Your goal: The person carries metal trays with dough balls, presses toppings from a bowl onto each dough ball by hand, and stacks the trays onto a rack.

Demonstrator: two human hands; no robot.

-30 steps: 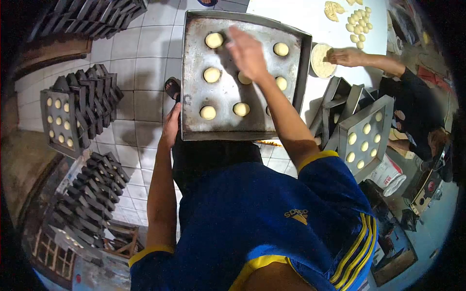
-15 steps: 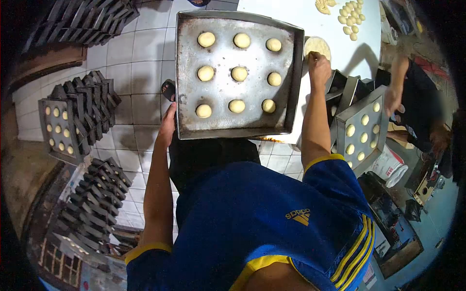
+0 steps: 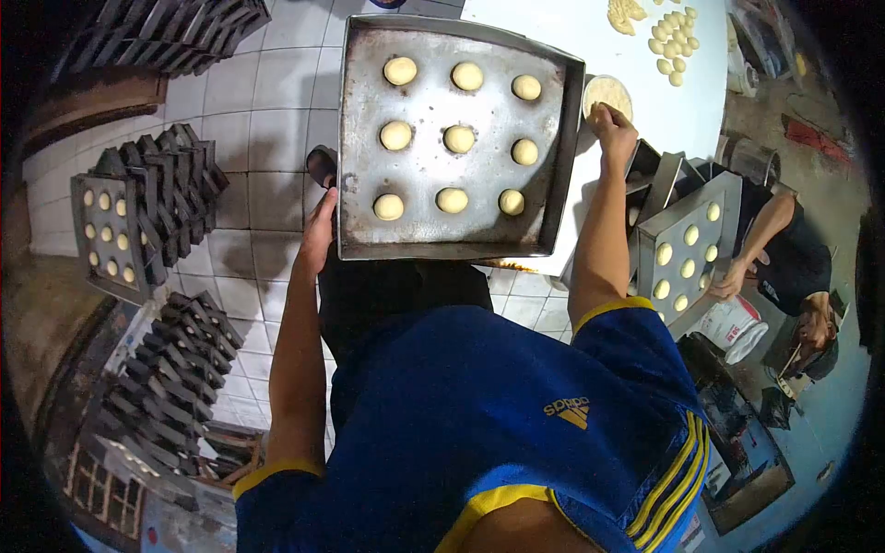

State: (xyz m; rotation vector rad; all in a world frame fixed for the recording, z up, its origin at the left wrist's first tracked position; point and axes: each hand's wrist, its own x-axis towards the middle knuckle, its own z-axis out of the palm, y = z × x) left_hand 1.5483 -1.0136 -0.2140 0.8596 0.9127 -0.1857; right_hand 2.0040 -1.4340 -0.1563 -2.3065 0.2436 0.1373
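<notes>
A square metal baking tray (image 3: 426,168) is in front of me, with several round pale dough balls (image 3: 459,139) spaced in rows on it. My left hand (image 3: 319,229) grips the tray's left side near the lower corner; some fingers are hidden behind it. To the tray's right, my right hand (image 3: 615,136) is over the near rim of a round bowl (image 3: 586,100) of pale yellow crumbly stuff. Its fingers are pinched together, and what is between them is too small to make out.
On the white table (image 3: 544,26) lie more dough balls (image 3: 680,37) and a lump of dough (image 3: 627,14). At right, a co-worker's hand (image 3: 730,279) is beside another filled tray (image 3: 660,230). Stacked trays (image 3: 175,198) stand on the tiled floor at left.
My right hand stays at the bowl, its fingers slightly shifted over the rim. The tray has barely moved in view. The co-worker has bent lower, one hand now near the right-hand tray's lower edge.
</notes>
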